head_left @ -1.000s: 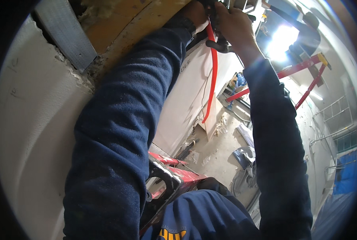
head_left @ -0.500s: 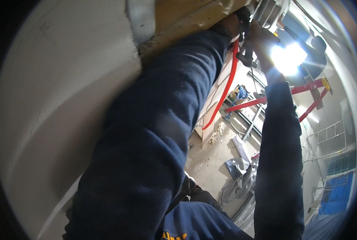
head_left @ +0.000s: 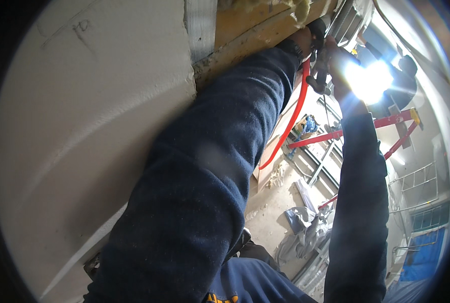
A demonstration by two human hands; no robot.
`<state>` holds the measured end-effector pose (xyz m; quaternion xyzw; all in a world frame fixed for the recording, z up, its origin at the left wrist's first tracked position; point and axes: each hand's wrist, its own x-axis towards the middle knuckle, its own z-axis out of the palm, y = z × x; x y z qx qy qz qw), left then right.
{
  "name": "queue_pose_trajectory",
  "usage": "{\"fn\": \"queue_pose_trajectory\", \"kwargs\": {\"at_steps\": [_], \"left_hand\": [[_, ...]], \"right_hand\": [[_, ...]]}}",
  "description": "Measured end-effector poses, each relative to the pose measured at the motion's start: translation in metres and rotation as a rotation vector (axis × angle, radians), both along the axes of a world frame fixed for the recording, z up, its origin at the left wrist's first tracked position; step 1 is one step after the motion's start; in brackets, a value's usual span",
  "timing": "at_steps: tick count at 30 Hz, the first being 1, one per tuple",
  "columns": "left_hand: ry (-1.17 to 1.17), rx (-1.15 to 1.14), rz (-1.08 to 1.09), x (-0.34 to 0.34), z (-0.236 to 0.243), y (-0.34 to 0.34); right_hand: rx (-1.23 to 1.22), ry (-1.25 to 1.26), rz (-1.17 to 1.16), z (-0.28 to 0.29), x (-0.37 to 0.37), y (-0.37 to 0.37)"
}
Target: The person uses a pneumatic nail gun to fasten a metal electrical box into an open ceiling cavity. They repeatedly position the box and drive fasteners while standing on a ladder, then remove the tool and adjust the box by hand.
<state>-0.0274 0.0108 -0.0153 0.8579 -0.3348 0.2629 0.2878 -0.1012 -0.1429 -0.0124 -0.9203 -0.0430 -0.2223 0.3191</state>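
Left hand (head_left: 300,40): raised, against a dark tool (head_left: 322,68); grip too shadowed to tell. Right hand (head_left: 338,60): beside the same tool, glare-washed; whether clenched cannot be told. Dark tool: between the hands, near a yellowish board (head_left: 252,28); long axis roughly up-down in view, knobbed end downward; presumably rigid, weighty, best held by its body. Red tube (head_left: 295,112): hanging just below the left hand, curved, free end toward lower left; presumably light, bendable, smooth, best gripped near the top. Beyond: red ladder (head_left: 394,119), bright lamp (head_left: 370,81), grey sheeting (head_left: 305,240).
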Motion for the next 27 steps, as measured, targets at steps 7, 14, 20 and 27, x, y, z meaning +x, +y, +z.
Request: {"fn": "queue_pose_trajectory", "kwargs": {"at_steps": [7, 14, 20, 27], "left_hand": [[0.024, 0.006, 0.009, -0.004, 0.001, 0.005], [0.091, 0.023, 0.055, -0.003, 0.009, 0.002], [0.104, -0.037, 0.021, 0.020, -0.002, -0.017], [0.147, -0.075, -0.036, 0.028, -0.003, -0.013]], "right_hand": [[-0.165, -0.374, 0.253, -0.032, 0.019, -0.019], [0.153, -0.104, 0.235, -0.009, 0.019, -0.034], [-0.182, -0.204, 0.217, 0.016, -0.022, -0.035], [-0.569, -0.730, -0.156, 0.021, -0.060, 0.013]]}}
